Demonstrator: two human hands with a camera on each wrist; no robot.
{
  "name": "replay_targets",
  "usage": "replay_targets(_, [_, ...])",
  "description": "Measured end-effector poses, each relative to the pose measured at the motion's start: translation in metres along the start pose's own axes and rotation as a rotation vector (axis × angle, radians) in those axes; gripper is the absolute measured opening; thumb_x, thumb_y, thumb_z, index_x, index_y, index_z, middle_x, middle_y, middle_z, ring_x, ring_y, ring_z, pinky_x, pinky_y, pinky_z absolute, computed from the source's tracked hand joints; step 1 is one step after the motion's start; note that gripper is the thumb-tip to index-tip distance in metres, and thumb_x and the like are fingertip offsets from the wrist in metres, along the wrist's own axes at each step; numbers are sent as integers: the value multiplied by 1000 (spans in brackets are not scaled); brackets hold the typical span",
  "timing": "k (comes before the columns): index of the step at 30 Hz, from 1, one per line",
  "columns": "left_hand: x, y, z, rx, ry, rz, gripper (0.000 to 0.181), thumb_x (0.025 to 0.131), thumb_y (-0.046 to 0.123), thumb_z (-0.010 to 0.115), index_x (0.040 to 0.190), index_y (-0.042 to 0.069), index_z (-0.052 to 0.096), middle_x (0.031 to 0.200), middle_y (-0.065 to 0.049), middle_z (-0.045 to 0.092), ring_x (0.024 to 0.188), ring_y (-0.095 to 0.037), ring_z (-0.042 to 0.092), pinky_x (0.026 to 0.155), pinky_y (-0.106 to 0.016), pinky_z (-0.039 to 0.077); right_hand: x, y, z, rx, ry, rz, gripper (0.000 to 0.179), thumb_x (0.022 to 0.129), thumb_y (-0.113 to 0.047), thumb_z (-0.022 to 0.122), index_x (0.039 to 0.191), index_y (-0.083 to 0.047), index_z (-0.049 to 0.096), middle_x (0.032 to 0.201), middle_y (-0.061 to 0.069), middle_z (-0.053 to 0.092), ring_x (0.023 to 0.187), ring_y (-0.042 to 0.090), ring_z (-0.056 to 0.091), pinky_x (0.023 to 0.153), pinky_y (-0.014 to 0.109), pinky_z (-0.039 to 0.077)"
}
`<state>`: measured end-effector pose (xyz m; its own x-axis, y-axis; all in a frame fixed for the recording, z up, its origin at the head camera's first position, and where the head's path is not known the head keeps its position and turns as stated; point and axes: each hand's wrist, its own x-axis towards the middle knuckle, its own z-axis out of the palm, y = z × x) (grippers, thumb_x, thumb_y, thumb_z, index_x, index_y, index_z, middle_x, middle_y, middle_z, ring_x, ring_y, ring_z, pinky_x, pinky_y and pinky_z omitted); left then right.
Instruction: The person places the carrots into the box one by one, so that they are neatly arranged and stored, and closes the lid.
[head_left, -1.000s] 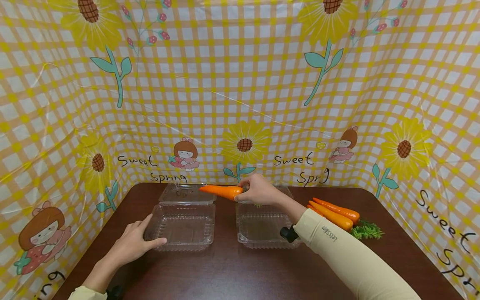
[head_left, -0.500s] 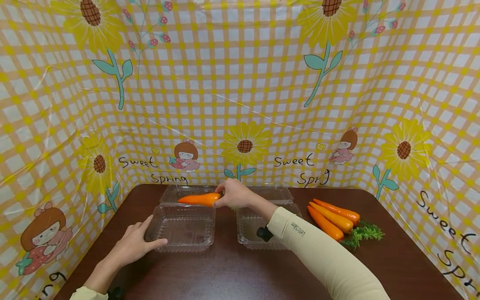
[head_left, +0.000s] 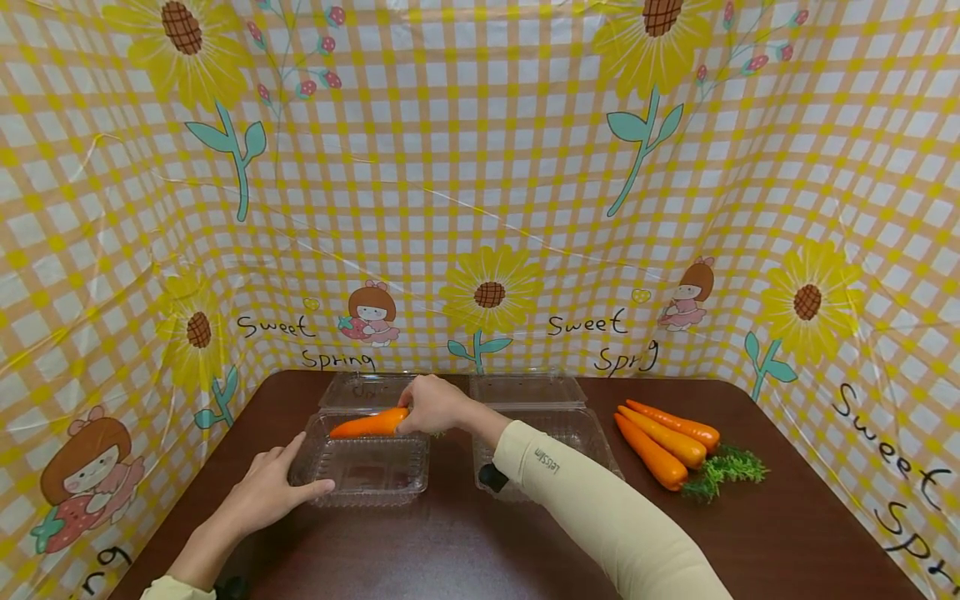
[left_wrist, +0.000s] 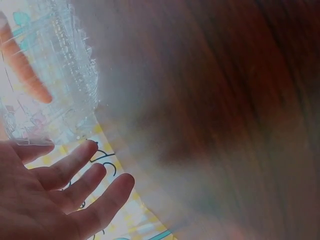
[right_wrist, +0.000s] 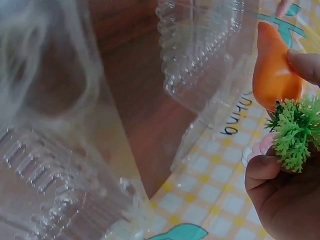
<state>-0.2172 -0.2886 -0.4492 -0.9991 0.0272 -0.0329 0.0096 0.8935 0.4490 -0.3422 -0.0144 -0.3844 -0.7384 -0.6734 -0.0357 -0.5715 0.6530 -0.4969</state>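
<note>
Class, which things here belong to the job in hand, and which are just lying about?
Part of the job: held carrot, right hand, left hand, left clear container; probably the right clear container and three carrots at right.

Probably just surroundings: table, patterned cloth.

a screened booth: a yellow-checked sheet (head_left: 442,150) printed with sunflowers (head_left: 490,294) and "sweet spring" lettering (head_left: 587,323) walls in the dark worktop (head_left: 450,546) behind and on both sides; the wider setting cannot be told.
</note>
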Motion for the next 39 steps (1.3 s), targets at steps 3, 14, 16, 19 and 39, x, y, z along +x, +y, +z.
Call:
replay_targets(3, [0, 0, 0, 3, -1, 0, 112, 84, 71, 66, 160, 1, 22, 147, -38, 38, 137, -58, 30, 89, -73, 43, 5, -2, 8, -49, -12, 7, 33, 84, -30, 82, 109, -9, 77, 82, -8, 71, 60, 8, 58, 57, 22, 47])
replay_targets(14, [0, -2, 1, -6, -15, -17, 112, 84, 71, 65, 160, 2, 22, 148, -39, 37, 138, -58, 29, 89, -73, 42, 16, -11, 28, -222, -50, 75, 37, 82, -33, 84, 111, -11, 78, 89, -5, 72, 68, 10, 60, 58, 27, 49])
replay_targets(16, [0, -2, 1, -9, -15, -18, 112, 84, 71, 65, 160, 2, 22, 148, -38, 37, 138, -58, 29, 89, -73, 43, 17, -13, 31, -256, -59, 87, 31, 82, -32, 84, 105, -13, 78, 86, -5, 71, 65, 10, 58, 56, 27, 47])
replay_targets(19, [0, -1, 1, -10, -13, -13, 111, 84, 71, 65, 160, 2, 22, 148, -38, 37, 138, -57, 29, 89, -72, 43, 19, -13, 36, -318, -67, 103, 18, 81, -31, 84, 84, -16, 75, 71, -7, 60, 58, 10, 48, 51, 26, 38])
replay_targets(39, [0, 1, 0, -9, -11, -19, 112, 84, 71, 65, 160, 1, 23, 148, -38, 37, 138, -57, 29, 88, -73, 43, -1, -12, 17, -284, -18, 110, 45, 84, -34, 82, 123, -13, 73, 116, -1, 74, 84, 15, 70, 67, 30, 54])
